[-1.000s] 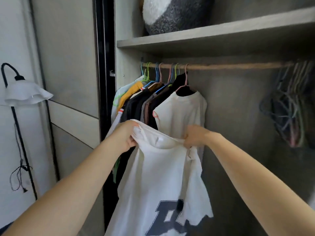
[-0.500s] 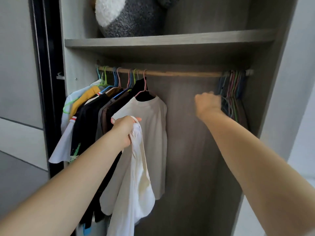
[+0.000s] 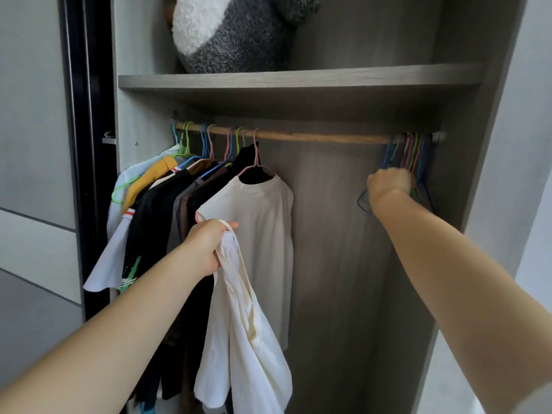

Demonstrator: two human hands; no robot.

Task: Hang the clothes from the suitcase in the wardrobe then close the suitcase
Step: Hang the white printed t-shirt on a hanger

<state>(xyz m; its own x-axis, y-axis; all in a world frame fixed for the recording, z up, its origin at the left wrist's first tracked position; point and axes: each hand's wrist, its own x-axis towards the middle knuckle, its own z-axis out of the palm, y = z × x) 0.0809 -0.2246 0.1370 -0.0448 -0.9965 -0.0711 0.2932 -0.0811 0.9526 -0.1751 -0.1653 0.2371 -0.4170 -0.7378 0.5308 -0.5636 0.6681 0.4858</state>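
Head view: the white shirt (image 3: 239, 309) hangs bunched from the left hand (image 3: 209, 246), which grips it at the collar, just in front of the hung clothes (image 3: 185, 204) in the wardrobe. The right hand (image 3: 388, 186) is closed round the spare hangers (image 3: 416, 153) at the right end of the rail (image 3: 313, 137). These look tangled, so a pull could drag several off or snag a hook. Held by one hand, the shirt could slip. Counts: one shirt in hand, one rail, one shelf (image 3: 298, 80), one plush toy (image 3: 227, 34). The hangers are packed too tight for a sure count, perhaps eight loaded and seven spare. No suitcase shows.
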